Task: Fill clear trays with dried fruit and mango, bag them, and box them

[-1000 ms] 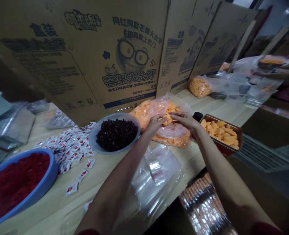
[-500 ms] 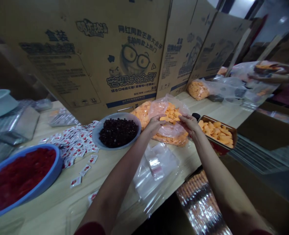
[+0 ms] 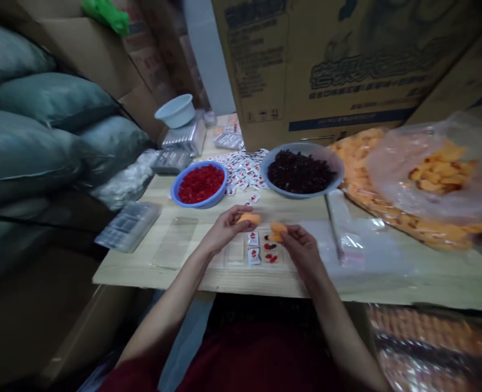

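Note:
My left hand pinches an orange candy piece above a clear plastic tray. Fingers of my right hand are closed on orange candy over the tray's right side. In the tray's middle lie two small white sachets with red print. Its right compartments hold red and dark bits. Behind the hands stand a blue bowl of red pieces and a pale bowl of dark pieces, with many loose sachets between them.
An open bag of orange candy lies at right, near flat clear bags. At left are a clear lid and stacked trays at the table edge. A big carton stands behind; stuffed sacks pile up far left.
Both hands have moved left from the open candy bag to over the clear tray, with orange candy in each. The view has turned left.

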Demonstrator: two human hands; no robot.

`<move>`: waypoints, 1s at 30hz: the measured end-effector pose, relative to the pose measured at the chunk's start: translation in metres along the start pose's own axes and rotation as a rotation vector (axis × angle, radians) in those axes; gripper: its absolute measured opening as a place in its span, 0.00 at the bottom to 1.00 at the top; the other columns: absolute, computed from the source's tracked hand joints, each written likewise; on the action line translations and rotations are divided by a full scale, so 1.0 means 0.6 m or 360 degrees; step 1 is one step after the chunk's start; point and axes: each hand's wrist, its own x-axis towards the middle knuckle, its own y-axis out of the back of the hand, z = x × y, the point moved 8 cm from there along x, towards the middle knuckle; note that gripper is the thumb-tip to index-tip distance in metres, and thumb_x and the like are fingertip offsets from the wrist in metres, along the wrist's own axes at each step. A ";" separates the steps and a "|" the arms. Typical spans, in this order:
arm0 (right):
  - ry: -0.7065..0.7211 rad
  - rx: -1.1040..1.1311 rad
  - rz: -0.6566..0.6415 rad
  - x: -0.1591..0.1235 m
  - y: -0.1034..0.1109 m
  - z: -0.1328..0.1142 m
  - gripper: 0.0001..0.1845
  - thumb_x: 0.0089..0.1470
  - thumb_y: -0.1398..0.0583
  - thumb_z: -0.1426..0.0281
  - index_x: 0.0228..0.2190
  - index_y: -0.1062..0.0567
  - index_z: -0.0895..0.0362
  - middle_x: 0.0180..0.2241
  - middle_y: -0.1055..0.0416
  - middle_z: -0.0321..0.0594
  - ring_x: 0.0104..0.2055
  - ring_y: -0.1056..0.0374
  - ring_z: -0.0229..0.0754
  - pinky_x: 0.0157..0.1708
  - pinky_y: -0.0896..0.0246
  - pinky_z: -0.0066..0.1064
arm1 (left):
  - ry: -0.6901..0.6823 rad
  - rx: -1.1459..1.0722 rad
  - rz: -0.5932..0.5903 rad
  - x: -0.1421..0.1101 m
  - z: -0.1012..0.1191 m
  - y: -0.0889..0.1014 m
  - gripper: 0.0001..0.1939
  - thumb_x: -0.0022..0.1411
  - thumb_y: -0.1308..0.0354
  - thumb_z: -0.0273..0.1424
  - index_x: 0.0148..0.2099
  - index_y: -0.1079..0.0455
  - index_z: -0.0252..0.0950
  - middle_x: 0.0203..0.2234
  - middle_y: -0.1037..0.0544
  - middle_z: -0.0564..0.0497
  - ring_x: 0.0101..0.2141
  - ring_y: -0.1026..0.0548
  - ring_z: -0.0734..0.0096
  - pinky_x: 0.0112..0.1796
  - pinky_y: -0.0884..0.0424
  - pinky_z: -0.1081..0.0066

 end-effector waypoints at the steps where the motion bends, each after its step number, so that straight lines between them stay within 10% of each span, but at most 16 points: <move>1: -0.0040 -0.0057 -0.0026 -0.009 -0.020 0.028 0.16 0.42 0.27 0.60 0.31 0.23 0.52 0.34 0.21 0.36 0.34 0.25 0.41 0.36 0.27 0.33 | 0.0034 0.0021 0.0089 -0.021 -0.015 0.038 0.23 0.53 0.30 0.35 0.50 0.28 0.36 0.41 0.19 0.46 0.38 0.20 0.68 0.45 0.25 0.65; 6: -0.0042 -0.0270 -0.0122 -0.030 -0.069 0.097 0.15 0.42 0.27 0.59 0.30 0.23 0.51 0.32 0.22 0.35 0.34 0.26 0.43 0.37 0.28 0.36 | 0.0164 0.0269 0.0372 -0.066 -0.105 0.133 0.20 0.54 0.33 0.43 0.41 0.29 0.33 0.26 0.21 0.50 0.24 0.23 0.72 0.31 0.26 0.70; 14: 0.0024 -0.0563 -0.0219 -0.024 -0.083 0.123 0.15 0.45 0.29 0.56 0.33 0.22 0.50 0.32 0.23 0.35 0.33 0.28 0.44 0.36 0.31 0.36 | 0.0196 0.1262 0.0335 -0.032 -0.135 0.133 0.21 0.60 0.40 0.47 0.23 0.32 0.37 0.18 0.26 0.49 0.24 0.28 0.67 0.28 0.38 0.70; 21: -0.0018 -0.0583 -0.0227 -0.017 -0.076 0.123 0.14 0.46 0.29 0.58 0.34 0.22 0.49 0.33 0.22 0.35 0.34 0.27 0.43 0.37 0.31 0.36 | 0.0101 0.1801 0.0458 -0.032 -0.123 0.139 0.17 0.63 0.41 0.41 0.51 0.32 0.39 0.32 0.21 0.46 0.34 0.24 0.57 0.33 0.37 0.68; 30: -0.0081 -0.0587 -0.0198 0.000 -0.088 0.127 0.15 0.43 0.27 0.57 0.32 0.21 0.49 0.31 0.22 0.36 0.32 0.27 0.44 0.34 0.29 0.37 | -0.0414 0.1624 0.0480 -0.024 -0.118 0.122 0.14 0.64 0.45 0.26 0.52 0.32 0.38 0.44 0.26 0.45 0.44 0.28 0.61 0.46 0.30 0.62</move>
